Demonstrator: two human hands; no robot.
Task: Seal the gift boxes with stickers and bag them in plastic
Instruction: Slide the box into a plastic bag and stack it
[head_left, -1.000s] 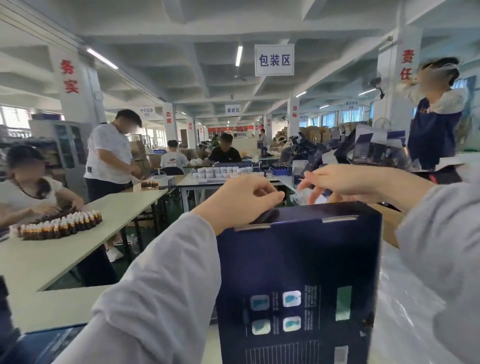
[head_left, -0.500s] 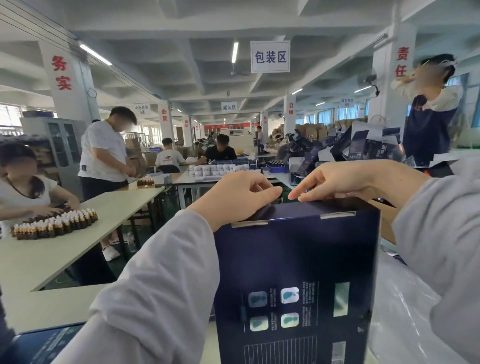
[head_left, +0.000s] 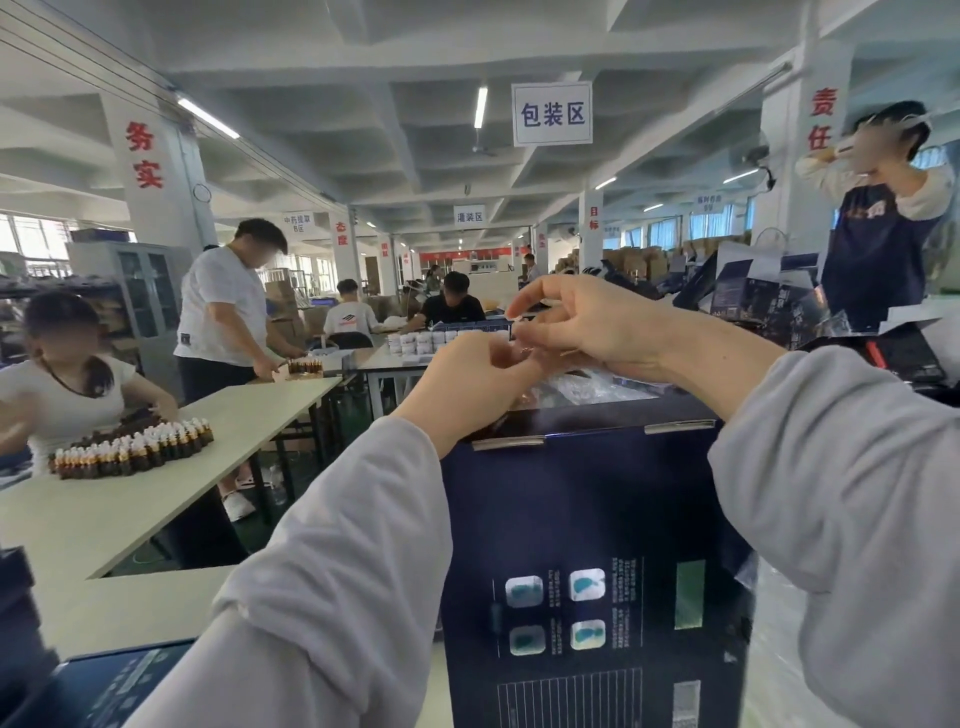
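A tall dark navy cardboard gift box (head_left: 592, 509) is seen upright at 6 o'clock, and above its top edge, toward 12 o'clock, the left hand (head_left: 467, 384) and right hand (head_left: 587, 332) are held fingertip to fingertip, though whether anything is pinched cannot be told.

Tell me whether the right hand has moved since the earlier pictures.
Yes. The right hand has lifted off the top edge of the dark blue cardboard gift box and sits above it, close to the left hand.
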